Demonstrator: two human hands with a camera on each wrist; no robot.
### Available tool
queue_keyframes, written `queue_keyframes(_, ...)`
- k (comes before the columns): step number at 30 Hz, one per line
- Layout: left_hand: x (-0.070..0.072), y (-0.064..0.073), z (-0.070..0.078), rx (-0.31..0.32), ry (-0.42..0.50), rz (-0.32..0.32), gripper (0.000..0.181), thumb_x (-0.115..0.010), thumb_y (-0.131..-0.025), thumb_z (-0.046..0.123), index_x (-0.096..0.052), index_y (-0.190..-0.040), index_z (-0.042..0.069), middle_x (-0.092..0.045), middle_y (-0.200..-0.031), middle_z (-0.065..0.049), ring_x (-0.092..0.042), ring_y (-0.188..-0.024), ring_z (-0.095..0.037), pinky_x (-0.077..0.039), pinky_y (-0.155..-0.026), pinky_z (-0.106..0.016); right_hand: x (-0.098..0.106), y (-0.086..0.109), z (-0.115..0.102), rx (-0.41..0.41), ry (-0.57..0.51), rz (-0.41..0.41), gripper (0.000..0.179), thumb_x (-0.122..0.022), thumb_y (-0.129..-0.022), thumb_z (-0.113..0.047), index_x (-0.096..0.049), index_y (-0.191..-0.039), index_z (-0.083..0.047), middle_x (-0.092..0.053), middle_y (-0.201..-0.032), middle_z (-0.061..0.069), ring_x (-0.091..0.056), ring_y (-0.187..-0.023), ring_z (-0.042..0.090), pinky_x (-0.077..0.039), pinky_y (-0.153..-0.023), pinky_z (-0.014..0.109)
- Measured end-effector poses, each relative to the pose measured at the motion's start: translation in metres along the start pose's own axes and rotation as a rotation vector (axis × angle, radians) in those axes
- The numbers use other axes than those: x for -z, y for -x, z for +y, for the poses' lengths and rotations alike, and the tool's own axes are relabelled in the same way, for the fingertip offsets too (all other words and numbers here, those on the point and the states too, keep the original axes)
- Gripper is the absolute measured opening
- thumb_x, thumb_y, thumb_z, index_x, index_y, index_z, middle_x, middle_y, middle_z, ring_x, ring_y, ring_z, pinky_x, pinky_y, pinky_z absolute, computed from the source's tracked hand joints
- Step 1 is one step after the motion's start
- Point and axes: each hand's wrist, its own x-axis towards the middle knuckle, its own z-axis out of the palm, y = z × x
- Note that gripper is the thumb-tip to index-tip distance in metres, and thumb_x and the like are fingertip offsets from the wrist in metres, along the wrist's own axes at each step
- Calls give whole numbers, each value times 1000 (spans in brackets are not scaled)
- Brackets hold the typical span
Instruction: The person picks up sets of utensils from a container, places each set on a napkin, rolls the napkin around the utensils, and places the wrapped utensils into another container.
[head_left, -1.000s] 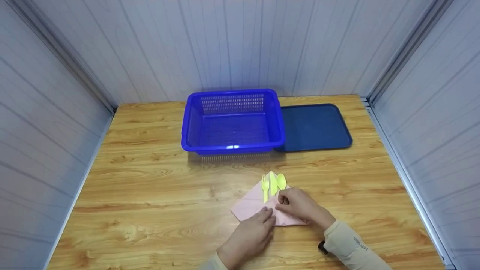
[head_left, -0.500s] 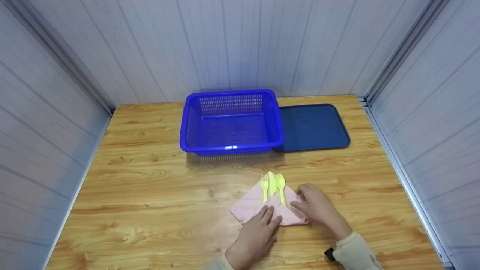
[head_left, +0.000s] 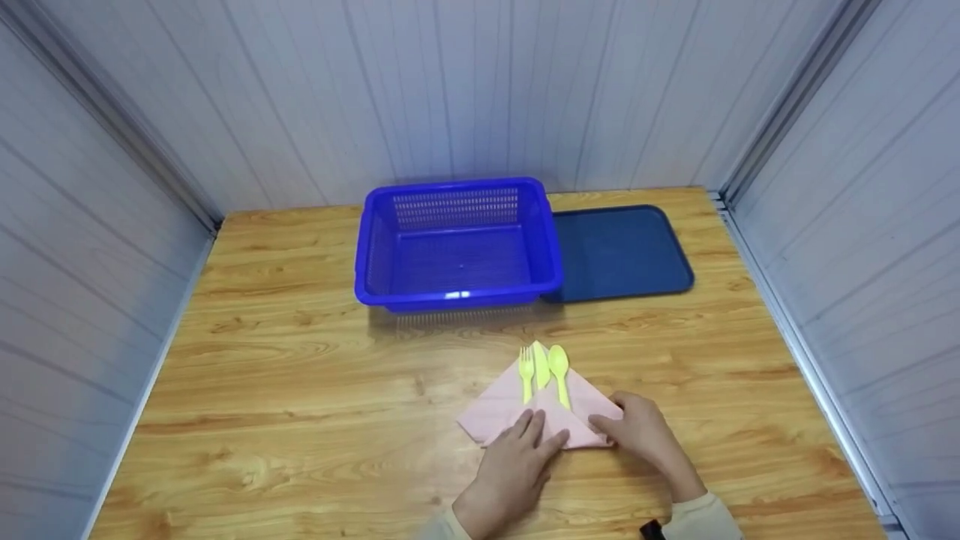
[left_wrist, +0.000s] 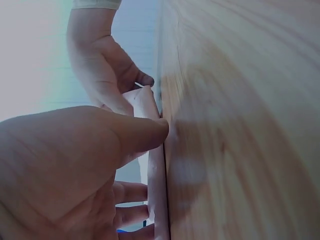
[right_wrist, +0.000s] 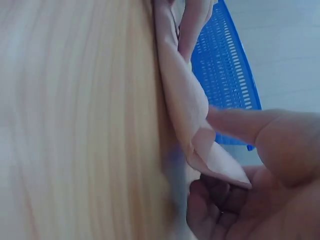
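A pink napkin point(head_left: 491, 414), folded to a point at the top and over at the bottom, lies on the wooden table. Tucked side by side into its fold are a yellow plastic fork point(head_left: 526, 367), knife point(head_left: 541, 366) and spoon point(head_left: 559, 366); their lower ends are hidden. My left hand point(head_left: 514, 466) rests on the folded lower part with its fingers extended. At the right corner my right hand point(head_left: 646, 431) holds the napkin's edge: in the right wrist view the thumb point(right_wrist: 240, 122) lies on top and curled fingers point(right_wrist: 205, 205) are under the corner.
Farther back stands a blue perforated basket point(head_left: 459, 294) with nothing in it. Right of it lies a dark blue tray point(head_left: 622, 251), its left edge behind the basket. Pale panel walls point(head_left: 465, 90) enclose the table point(head_left: 300, 375) at the back and sides.
My right hand has moved from beside the spoon out to the napkin's right corner and taken hold there. The spoon now lies lower and more upright. My left hand stays on the fold.
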Motion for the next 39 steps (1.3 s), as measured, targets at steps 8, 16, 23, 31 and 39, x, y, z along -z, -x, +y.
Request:
queue_keyframes(8, -3, -2, 0, -8, -35, 62, 46, -51, -99, 37, -47, -144, 33, -44, -146, -14, -39, -135, -30, -44, -100, -41, -13, 16, -3, 63, -89, 1, 50, -87, -71, -21, -62, -107, 2, -62, -92, 6, -56, -81, 17, -48, -70, 32)
queue_keyframes(16, -5, -2, -5, -36, 3, 194, 37, -53, -98, 33, -57, -135, 31, -52, -136, -11, -46, -126, -29, -48, -90, -43, -47, 28, -11, 202, -134, 147, 24, -74, -76, 3, -68, -99, 2, -64, -84, 3, -59, -75, 13, -52, -66, 26)
queue_keyframes(23, -5, -3, -7, -49, 2, 198, 37, -53, -98, 34, -58, -134, 28, -53, -136, -11, -47, -126, -29, -49, -88, -43, -72, 34, -23, 351, 110, 352, 24, -70, -77, 11, -70, -100, 4, -67, -92, 10, -65, -83, 23, -55, -72, 38)
queue_keyframes(31, -8, -3, -12, -67, 4, 221, 41, -56, -95, 35, -54, -133, 22, -53, -135, -8, -46, -126, -27, -50, -88, -43, -86, 37, -28, 390, 282, 432, 25, -66, -80, 8, -68, -105, 7, -62, -100, 16, -60, -92, 32, -52, -79, 44)
queue_keyframes(39, -7, 1, -15, -66, 93, 198, 41, -55, -97, 32, -55, -136, 23, -49, -142, -12, -42, -132, -29, -47, -96, -46, -80, 31, -22, 335, 135, 531, 16, -68, -73, 12, -67, -86, 3, -66, -76, 10, -64, -70, 28, -52, -59, 44)
